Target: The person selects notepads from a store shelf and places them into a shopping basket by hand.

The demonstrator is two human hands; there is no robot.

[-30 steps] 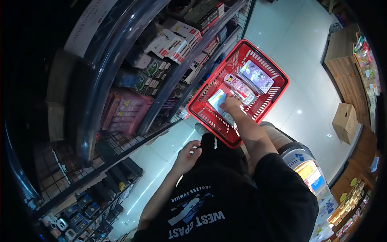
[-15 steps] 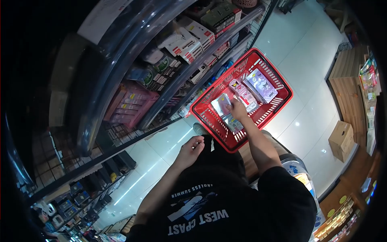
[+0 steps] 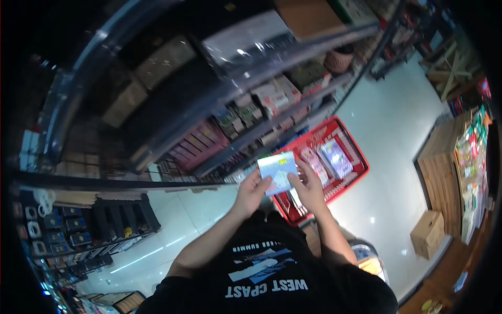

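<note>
A light blue and white flat packet (image 3: 277, 171) with a yellow sticker is held up by both hands in front of the body. My left hand (image 3: 252, 192) grips its left edge, thumb on the front. On the right edge, my right hand (image 3: 308, 184) is closed round it, its thumb also in front. Behind and partly under the packet stands a red shopping basket (image 3: 360, 150). Inside the basket lie a purple patterned pack (image 3: 336, 158) and a pink and white pack (image 3: 315, 166).
Shelves with boxes (image 3: 274, 97) and a pink crate (image 3: 197, 144) run along the left and top. A dark rack (image 3: 78, 230) stands lower left. At the right are a cardboard box (image 3: 428, 234), a wooden display (image 3: 442, 172) and tiled floor (image 3: 384, 204).
My right hand has lifted the packet out of the basket towards the body. My left hand has risen and taken hold of its other side. The view has shifted and turned.
</note>
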